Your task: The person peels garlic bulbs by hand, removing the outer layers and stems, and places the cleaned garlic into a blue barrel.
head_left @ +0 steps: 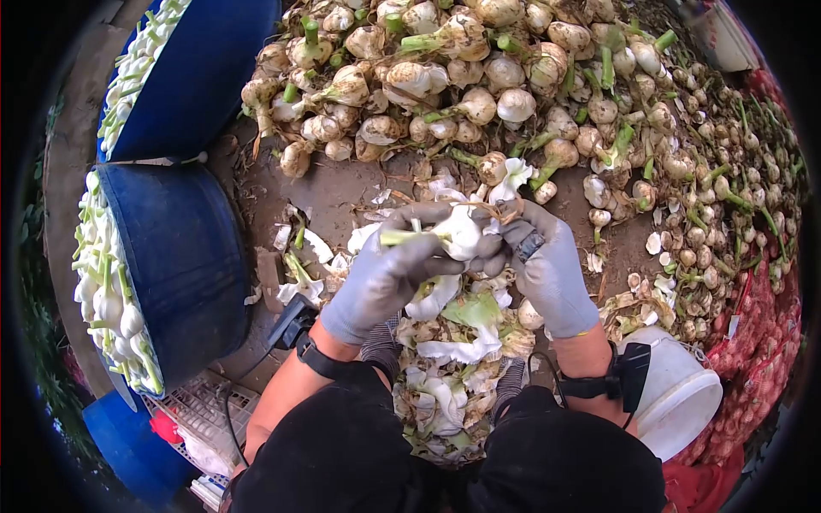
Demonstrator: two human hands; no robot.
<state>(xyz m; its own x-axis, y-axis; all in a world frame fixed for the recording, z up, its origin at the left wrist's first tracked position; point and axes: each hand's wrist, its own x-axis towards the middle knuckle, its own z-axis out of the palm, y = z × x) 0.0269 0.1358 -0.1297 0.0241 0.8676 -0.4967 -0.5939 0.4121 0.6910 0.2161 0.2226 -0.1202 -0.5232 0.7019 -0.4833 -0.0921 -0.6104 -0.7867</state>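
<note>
A white, partly peeled garlic bulb (462, 232) with a green stem is held up in front of me. My left hand (395, 265), in a grey glove, is closed around its stem side. My right hand (544, 265), also gloved, has its fingers closed at the bulb's other end, on a strip of garlic skin (511, 181) that sticks up beyond the fingers. A black band (529, 246) wraps a finger or thumb of the right glove. Below the hands, a heap of peeled-off skins (462, 346) lies between my legs.
Unpeeled garlic bulbs (410, 81) are piled ahead and to the right. Two blue drums (171, 256) filled with peeled bulbs lie at the left, above a crate (201, 410). A white bucket (680, 393) and red mesh sacks (753, 350) stand at the right.
</note>
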